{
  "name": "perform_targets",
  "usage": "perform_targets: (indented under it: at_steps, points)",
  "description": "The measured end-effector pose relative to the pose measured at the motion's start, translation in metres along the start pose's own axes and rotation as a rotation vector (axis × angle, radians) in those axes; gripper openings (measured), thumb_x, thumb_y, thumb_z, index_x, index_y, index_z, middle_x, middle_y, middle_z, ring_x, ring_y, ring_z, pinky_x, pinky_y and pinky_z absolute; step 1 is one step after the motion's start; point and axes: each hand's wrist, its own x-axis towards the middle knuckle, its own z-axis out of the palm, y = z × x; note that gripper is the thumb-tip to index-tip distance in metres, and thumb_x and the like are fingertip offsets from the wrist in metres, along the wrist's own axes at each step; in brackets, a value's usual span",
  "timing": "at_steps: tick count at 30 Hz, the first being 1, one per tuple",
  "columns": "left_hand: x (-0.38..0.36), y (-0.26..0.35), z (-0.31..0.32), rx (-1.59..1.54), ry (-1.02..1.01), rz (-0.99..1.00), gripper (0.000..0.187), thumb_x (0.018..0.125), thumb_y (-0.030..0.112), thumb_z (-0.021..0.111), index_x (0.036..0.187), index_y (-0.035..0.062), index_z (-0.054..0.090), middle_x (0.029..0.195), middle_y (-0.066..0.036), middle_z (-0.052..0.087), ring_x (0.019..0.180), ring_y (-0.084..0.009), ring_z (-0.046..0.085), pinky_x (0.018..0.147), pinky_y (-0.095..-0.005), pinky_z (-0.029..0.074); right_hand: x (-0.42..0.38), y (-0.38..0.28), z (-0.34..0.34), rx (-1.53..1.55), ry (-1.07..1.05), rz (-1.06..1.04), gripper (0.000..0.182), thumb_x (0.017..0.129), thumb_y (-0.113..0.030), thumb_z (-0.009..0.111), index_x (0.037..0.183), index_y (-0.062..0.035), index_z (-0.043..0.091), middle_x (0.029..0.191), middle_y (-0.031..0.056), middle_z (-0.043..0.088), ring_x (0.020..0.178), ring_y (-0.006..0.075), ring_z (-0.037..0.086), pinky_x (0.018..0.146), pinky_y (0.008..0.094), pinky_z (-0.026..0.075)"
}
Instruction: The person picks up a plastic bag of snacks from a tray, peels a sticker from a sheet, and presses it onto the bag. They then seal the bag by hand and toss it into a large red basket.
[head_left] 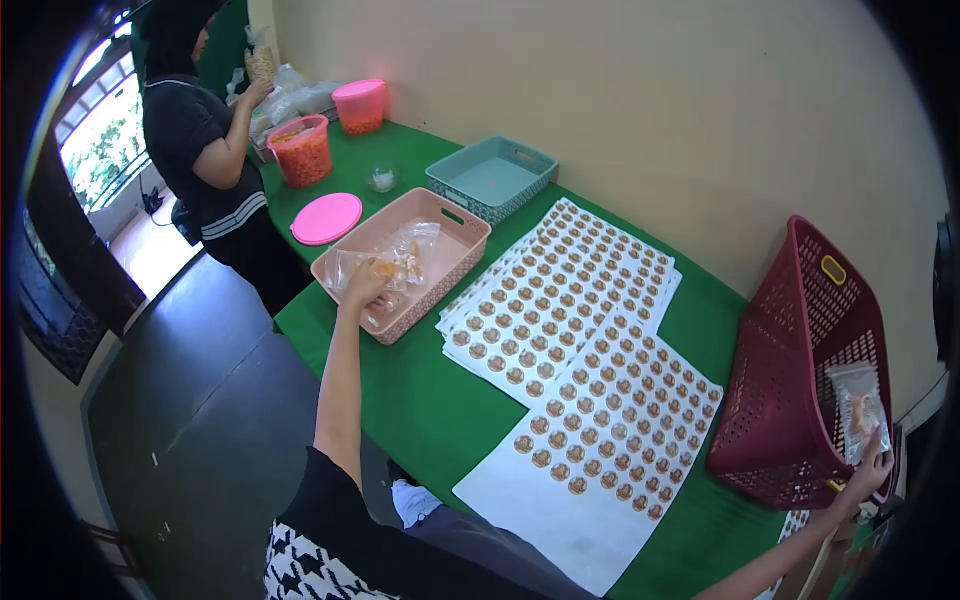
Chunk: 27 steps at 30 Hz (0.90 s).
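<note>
Indoors, green tabletop (395, 405), pale wall (600, 90).

Green table surface (400, 385), as I view it through the remote camera. Beneath my left hand (370, 285): peach basket (455, 262). Beyond that hand: pink lid (326, 219), two tubs, one nearer (302, 158) and one farther (360, 108), and small clear bowl (383, 180). Beyond it and to its right: teal basket (493, 178). Between my hands: overlapping white sheets (560, 500) printed with rows of round brown labels. At my right hand (868, 468): upright maroon basket (775, 400).
</note>
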Motion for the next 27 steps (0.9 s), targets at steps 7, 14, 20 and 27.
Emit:
perform_targets:
  at_steps: [7,14,20,27]
  points:
    - [0.013,-0.025,0.024,0.147,-0.049,0.047,0.057,0.071,0.018,0.050,0.124,0.0108,0.029,0.085,-0.018,0.056,0.050,-0.0226,0.057,0.044,-0.0308,0.048,-0.039,-0.006,-0.012,-0.106,0.068,-0.145,0.031,0.083,-0.016,0.049,0.107,0.0015,0.042,0.104,0.0140,0.049,0.098,0.0174,0.047,0.086,0.0265,0.036]
    - [0.046,-0.058,0.025,0.151,0.102,0.063,0.047,0.069,0.027,0.058,0.109,0.0029,0.047,0.091,-0.015,0.054,0.066,-0.0213,0.056,0.058,-0.0310,0.046,-0.140,-0.039,-0.018,-0.101,0.132,-0.150,0.024,0.083,-0.009,0.046,0.105,0.0014,0.044,0.099,0.0107,0.051,0.094,0.0144,0.047,0.084,0.0258,0.035]
    - [0.049,-0.057,0.018,-0.589,0.309,0.003,0.042,0.072,0.024,0.059,0.102,-0.0034,0.050,0.093,-0.012,0.054,0.078,-0.0205,0.053,0.064,-0.0315,0.046,-0.192,-0.029,-0.027,0.099,0.134,0.102,0.023,0.083,-0.008,0.044,0.105,0.0006,0.042,0.096,0.0103,0.051,0.091,0.0132,0.047,0.082,0.0259,0.037]
    - [0.068,-0.061,0.019,-0.561,0.270,-0.059,0.036,0.071,0.019,0.059,0.096,-0.0064,0.051,0.092,-0.013,0.054,0.080,-0.0194,0.052,0.063,-0.0302,0.046,-0.229,-0.005,-0.023,0.058,0.098,0.241,0.024,0.083,-0.012,0.044,0.104,0.0008,0.043,0.096,0.0119,0.051,0.092,0.0154,0.046,0.085,0.0274,0.033]
